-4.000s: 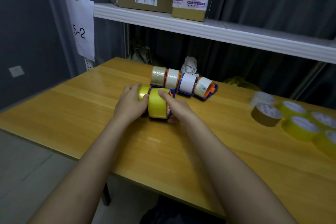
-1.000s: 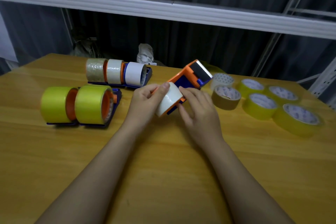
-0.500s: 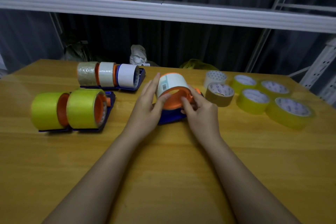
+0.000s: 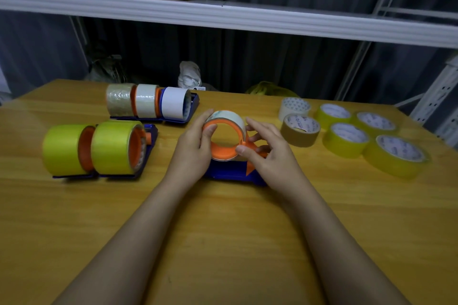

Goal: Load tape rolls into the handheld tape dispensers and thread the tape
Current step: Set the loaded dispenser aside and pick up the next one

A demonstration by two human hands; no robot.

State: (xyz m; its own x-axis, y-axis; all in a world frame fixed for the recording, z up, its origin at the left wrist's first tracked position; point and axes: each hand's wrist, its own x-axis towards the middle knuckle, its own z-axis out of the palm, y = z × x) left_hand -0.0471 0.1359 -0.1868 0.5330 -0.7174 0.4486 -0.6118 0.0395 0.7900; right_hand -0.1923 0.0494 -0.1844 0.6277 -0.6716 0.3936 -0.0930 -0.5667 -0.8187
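A blue and orange tape dispenser (image 4: pixel 231 171) stands on the wooden table (image 4: pixel 223 230) in front of me, with a pale clear tape roll (image 4: pixel 229 116) on its orange hub. My left hand (image 4: pixel 195 146) grips the roll and hub from the left, thumb on the orange rim. My right hand (image 4: pixel 267 151) pinches the roll's right edge between thumb and fingers. The dispenser's front end is hidden behind my right hand.
Two dispensers with yellow rolls (image 4: pixel 94 147) stand at the left; a row of three more loaded dispensers (image 4: pixel 148 103) stands behind. Several loose rolls, white (image 4: pixel 293 108), brown (image 4: pixel 300 130) and yellow (image 4: pixel 345 140), lie at the right. A shelf (image 4: pixel 223 17) with cardboard boxes hangs above.
Earlier I set down the yellow-roll dispenser at the left. Since then I picked up this dispenser, turned it upright onto the table, and both hands moved onto its roll.
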